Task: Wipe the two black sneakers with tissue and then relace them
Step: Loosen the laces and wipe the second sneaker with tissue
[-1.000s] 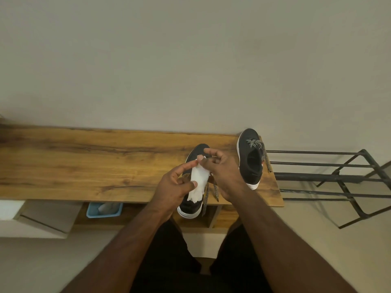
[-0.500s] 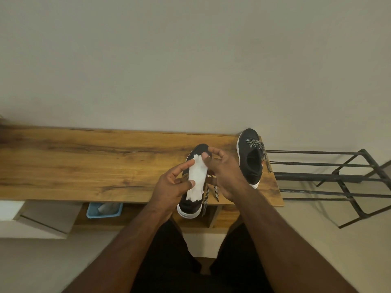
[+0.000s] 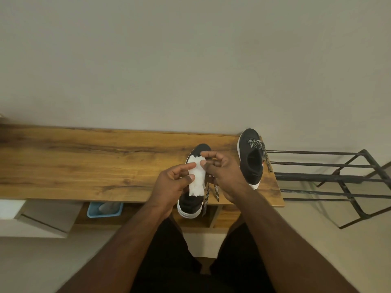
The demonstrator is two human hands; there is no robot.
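Note:
Two black sneakers with white soles stand on the wooden table (image 3: 84, 166). The near sneaker (image 3: 190, 203) lies under my hands, its heel over the table's front edge and its black-and-white laces (image 3: 206, 198) hanging loose. The second sneaker (image 3: 252, 159) stands to the right near the table's end, laces loose over its tongue. A white tissue (image 3: 197, 178) is held above the near sneaker. My left hand (image 3: 171, 187) pinches it between thumb and fingers. My right hand (image 3: 224, 174) pinches its upper right edge with curled fingers.
A black metal shoe rack (image 3: 338, 178) stands right of the table. A blue tray (image 3: 104, 209) sits on the lower shelf under the tabletop, beside a white block (image 3: 31, 216) at the left. The plain wall is right behind the table.
The tissue has risen a little toward the sneaker's toe and looks wider, and both hands have shifted slightly with it. The sneakers have not moved.

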